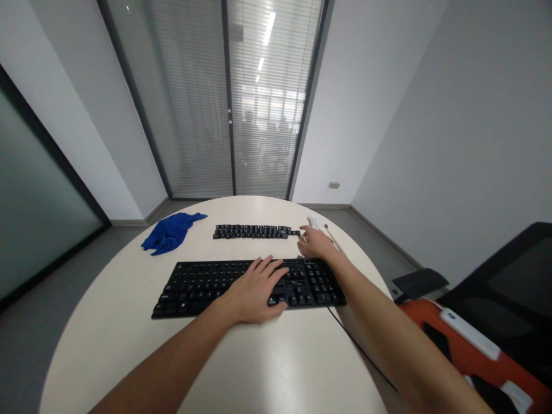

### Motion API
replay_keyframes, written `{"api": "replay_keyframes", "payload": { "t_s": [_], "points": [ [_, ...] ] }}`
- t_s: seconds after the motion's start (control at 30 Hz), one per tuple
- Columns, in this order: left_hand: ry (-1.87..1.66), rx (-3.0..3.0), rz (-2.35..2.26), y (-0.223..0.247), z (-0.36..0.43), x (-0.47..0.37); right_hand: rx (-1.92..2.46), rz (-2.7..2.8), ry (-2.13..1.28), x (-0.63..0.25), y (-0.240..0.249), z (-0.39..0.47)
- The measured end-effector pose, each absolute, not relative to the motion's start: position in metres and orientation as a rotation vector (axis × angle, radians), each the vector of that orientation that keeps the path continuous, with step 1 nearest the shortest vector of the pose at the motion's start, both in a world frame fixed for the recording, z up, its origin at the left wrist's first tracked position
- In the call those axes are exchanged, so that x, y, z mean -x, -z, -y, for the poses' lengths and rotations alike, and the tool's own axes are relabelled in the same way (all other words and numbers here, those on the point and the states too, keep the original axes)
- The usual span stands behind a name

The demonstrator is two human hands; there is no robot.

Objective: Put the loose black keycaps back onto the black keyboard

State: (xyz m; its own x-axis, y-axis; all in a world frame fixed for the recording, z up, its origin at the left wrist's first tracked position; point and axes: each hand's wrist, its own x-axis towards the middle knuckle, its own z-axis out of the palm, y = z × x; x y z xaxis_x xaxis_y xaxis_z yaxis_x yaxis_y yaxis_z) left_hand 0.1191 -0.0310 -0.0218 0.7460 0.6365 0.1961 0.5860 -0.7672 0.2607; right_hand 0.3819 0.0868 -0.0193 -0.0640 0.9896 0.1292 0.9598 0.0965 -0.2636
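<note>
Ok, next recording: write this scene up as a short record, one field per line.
Left hand: spread on the black keyboard
Right hand: beside the right end of the keycaps; whether it grips one is unclear
Keycaps: lined up beyond the keyboard
Cloth: blue, crumpled, left of the keycaps
Cable: black, running toward the lower right
Surface: pale, rounded table
</note>
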Motion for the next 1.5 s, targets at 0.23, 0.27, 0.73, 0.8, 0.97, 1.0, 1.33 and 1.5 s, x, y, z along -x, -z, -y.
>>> {"api": "replay_keyframes", "payload": {
  "t_s": [0.23, 0.27, 0.73, 0.8, 0.97, 1.0, 1.33, 1.5],
  "points": [
    [-0.396, -2.767, -1.015, 0.022, 0.031, -0.12, 2.027, 2.124, -0.02, -0.369, 0.019, -0.095],
    [-0.395, -2.768, -1.017, 0.023, 0.031, -0.12, 2.035, 2.123, -0.011, -0.369, 0.018, -0.094],
    [-0.388, -2.768, -1.036, 0.023, 0.031, -0.12, 1.761, 2.176, -0.245, -0.391, 0.003, -0.038],
    [-0.384, -2.766, -1.04, 0.022, 0.031, -0.12, 1.521, 2.14, -0.378, -0.396, 0.003, -0.027],
    [-0.363, -2.762, -1.05, 0.021, 0.032, -0.12, 1.24, 2.106, -0.677, -0.4, 0.001, -0.009],
    [-0.358, -2.763, -1.054, 0.02, 0.032, -0.12, 1.218, 2.115, -0.708, -0.4, 0.001, -0.007],
    [-0.304, -2.793, -1.069, 0.02, 0.032, -0.119, 1.161, 2.217, -0.71, -0.397, 0.007, -0.009],
    [-0.296, -2.797, -1.072, 0.022, 0.031, -0.119, 1.133, 2.223, -0.701, -0.396, 0.008, -0.009]
  ]
}}
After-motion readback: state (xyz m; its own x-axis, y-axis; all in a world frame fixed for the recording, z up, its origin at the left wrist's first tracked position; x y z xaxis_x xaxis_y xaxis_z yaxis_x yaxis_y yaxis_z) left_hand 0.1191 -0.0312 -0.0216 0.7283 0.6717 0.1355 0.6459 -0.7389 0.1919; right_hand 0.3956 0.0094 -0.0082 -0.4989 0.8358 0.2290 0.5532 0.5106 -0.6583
